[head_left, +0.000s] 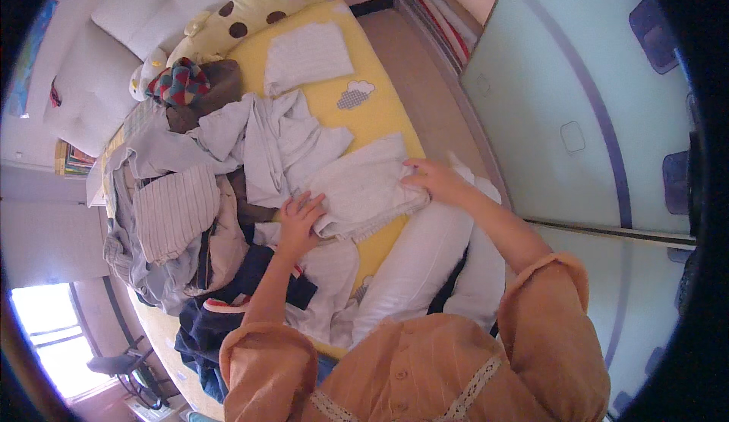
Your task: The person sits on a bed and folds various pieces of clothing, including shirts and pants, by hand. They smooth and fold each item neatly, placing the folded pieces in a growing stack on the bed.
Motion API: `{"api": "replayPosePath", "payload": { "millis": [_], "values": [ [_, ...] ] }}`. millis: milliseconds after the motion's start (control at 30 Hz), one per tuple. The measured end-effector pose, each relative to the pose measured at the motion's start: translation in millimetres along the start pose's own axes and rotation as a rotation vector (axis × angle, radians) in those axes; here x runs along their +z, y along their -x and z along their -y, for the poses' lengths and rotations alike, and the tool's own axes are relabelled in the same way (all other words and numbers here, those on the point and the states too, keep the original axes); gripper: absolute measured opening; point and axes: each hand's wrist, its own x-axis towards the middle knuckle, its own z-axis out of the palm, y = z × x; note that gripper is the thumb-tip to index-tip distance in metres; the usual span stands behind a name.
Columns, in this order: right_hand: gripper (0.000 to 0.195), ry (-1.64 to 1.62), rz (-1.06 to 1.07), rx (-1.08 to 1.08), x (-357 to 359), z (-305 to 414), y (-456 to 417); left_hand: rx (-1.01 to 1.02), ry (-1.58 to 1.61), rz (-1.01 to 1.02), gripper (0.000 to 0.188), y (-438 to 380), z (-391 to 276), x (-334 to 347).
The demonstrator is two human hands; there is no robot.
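A white garment (pixel 364 186), folded into a rough rectangle, lies on the bed in front of me. At its right corner, beside my knee, my right hand (pixel 435 183) grips the fabric between thumb and fingers. My left hand (pixel 300 223) touches its left edge with the fingers spread; whether they pinch any cloth is hard to see. Just beyond it spreads a loose, crumpled white garment (pixel 285 143). Farther up the bed rests another white piece, folded flat (pixel 310 55). More white cloth (pixel 330 268) lies partly under my left forearm.
On the left is a heap of clothes with a striped garment (pixel 176 214) on top and navy clothing (pixel 205 331) nearer me. A spotted giraffe plush (pixel 250 15) lies along the headboard (pixel 85 92). To the right, past the yellow sheet (pixel 387 109), stand sliding wardrobe doors (pixel 547 109).
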Motion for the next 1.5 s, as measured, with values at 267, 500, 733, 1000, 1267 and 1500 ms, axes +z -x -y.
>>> {"api": "replayPosePath", "payload": {
  "millis": [267, 500, 733, 1000, 1267, 1500],
  "values": [
    [0.043, 0.088, -0.319, 0.149, 9, 73, -80, -0.145, 0.146, -0.25, 0.042, -51, -38, 18],
    [0.061, 0.255, -0.17, 0.411, 42, 76, -75, -0.488, -0.01, -0.12, 0.076, -45, -62, 63],
    [0.07, 0.264, -0.336, 0.611, 67, 59, -77, -0.538, -0.036, -0.082, 0.085, -38, -62, 73],
    [0.081, 0.105, -0.231, 0.603, 59, 51, -78, -0.528, 0.141, -0.077, 0.081, -5, -55, 61],
    [0.076, -0.219, -0.4, 0.828, 60, 24, -48, -0.639, 0.605, -0.383, 0.051, 41, -4, -57],
    [0.064, -0.899, 0.006, 0.909, 17, 5, -45, -0.918, -0.489, -0.772, 0.06, 95, 81, -230]
  ]
}}
